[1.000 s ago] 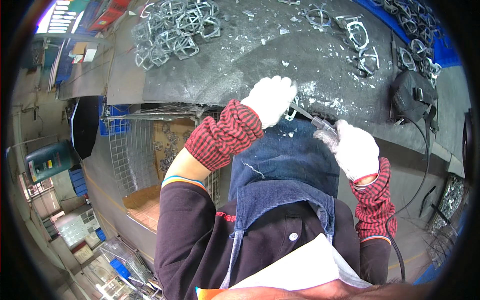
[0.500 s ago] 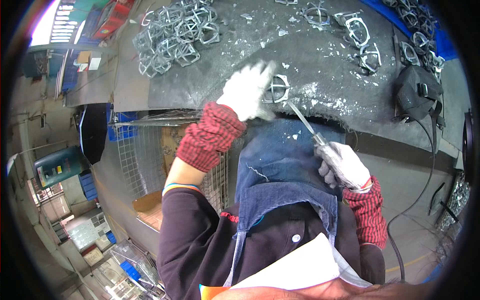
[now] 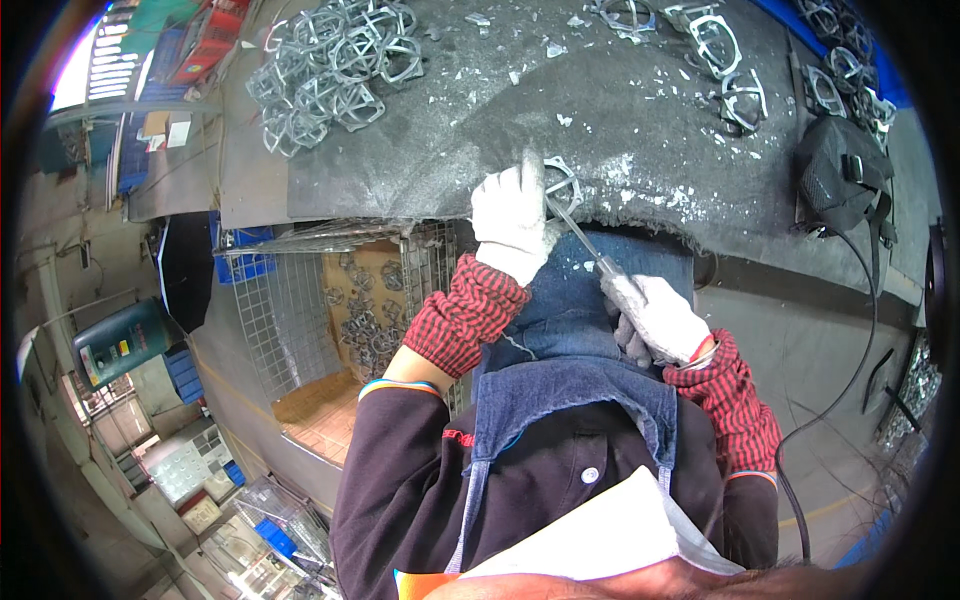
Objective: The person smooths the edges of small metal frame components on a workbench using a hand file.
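Note:
At the table's near edge my left hand (image 3: 512, 222), in a white glove, has its fingers closed against the left side of a small grey metal ring-shaped casting (image 3: 564, 183) with crossbars. The far fingertips are slightly blurred. My right hand (image 3: 665, 318), gloved too, is wrapped around the grey handle of a slim-bladed hand tool (image 3: 585, 240). Its blade slants up to the left, and the tip meets the casting's near side. Whether it is a file or a scraper I cannot make out.
A heap of similar castings (image 3: 340, 65) lies far left on the dark mat (image 3: 440, 150); several more (image 3: 742, 102) lie far right among pale flakes. A black pouch (image 3: 845, 175) with a cable sits at the right. Left below the table stands a wire cage (image 3: 270, 320) with castings.
My left hand has come down and closed at the casting after passing blurred beside it. My right hand has moved left and up, bringing the blade onto the casting.

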Tool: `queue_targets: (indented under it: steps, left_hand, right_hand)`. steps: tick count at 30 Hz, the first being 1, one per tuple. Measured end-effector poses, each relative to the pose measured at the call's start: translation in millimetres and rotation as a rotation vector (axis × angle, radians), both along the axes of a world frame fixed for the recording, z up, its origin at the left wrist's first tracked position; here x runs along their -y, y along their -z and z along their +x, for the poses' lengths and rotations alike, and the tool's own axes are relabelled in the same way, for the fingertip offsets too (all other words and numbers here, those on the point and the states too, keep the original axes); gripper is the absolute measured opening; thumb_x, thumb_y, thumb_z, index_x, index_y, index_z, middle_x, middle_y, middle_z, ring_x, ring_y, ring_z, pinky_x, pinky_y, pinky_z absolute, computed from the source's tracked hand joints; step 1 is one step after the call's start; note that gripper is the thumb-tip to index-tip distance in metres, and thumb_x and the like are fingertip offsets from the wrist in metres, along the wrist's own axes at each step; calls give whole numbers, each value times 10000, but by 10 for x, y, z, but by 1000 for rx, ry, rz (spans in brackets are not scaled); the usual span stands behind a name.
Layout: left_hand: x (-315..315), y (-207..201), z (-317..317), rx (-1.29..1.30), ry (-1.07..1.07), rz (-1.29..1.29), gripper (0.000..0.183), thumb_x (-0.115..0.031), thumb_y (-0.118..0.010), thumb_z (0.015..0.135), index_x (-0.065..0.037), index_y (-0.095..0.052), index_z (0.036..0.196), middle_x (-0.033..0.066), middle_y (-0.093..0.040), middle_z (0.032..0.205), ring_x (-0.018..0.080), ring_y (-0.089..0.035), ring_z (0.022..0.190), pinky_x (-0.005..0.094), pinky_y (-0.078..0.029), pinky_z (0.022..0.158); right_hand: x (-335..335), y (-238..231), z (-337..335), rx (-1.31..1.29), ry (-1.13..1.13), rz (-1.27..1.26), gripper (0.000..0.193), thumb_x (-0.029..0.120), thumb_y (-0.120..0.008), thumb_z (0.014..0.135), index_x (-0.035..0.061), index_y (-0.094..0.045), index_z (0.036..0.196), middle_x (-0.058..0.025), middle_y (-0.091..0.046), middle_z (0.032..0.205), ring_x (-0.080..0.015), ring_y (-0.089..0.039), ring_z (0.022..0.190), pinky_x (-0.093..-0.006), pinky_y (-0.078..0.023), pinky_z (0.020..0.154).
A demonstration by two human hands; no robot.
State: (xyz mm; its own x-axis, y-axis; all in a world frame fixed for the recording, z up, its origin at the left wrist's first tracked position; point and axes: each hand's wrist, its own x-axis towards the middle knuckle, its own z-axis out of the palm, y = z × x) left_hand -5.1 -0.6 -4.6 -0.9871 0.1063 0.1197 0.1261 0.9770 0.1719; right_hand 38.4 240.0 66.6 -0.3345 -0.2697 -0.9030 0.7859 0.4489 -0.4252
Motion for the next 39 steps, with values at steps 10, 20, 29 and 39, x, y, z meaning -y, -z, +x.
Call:
queue_targets:
  steps: [10, 20, 29, 39]
  left_hand:
    - [94, -56, -54, 92, 86, -2, 1054, -335, -968, 646, -41, -467, 1525, 173, -623, 1228, 388, -594, 1159, 513, -486, 962]
    - [230, 76, -41, -52, 274, 111, 890, -202, -875, 681, -43, -529, 1486, 178, -662, 1134, 409, -632, 1072, 544, -491, 935]
    - [182, 182, 48, -177, 165, 108, 876, -226, -882, 656, -87, -560, 1459, 152, -661, 1139, 390, -635, 1080, 538, -496, 930]
    - [57, -357, -80, 142, 154, -44, 811, -334, -910, 691, -64, -579, 1380, 160, -634, 1133, 366, -633, 1081, 482, -494, 931]
  right_hand:
    - [-90, 244, 118, -1011, -546, 515, 531, 567, -669, 1009, 39, -638, 960, -228, -709, 767, -449, -715, 725, -543, -570, 654]
    - [-185, 116, -86, -979, -602, 601, 588, 617, -625, 1013, 32, -667, 977, -239, -729, 803, -454, -741, 783, -542, -589, 713]
    - [14, 200, 265, -967, -513, 588, 593, 613, -617, 1026, 22, -640, 973, -259, -724, 811, -468, -729, 798, -559, -572, 702]
    - [-22, 50, 205, -1016, -502, 517, 564, 600, -621, 1025, 48, -638, 908, -228, -717, 780, -445, -725, 744, -546, -568, 662]
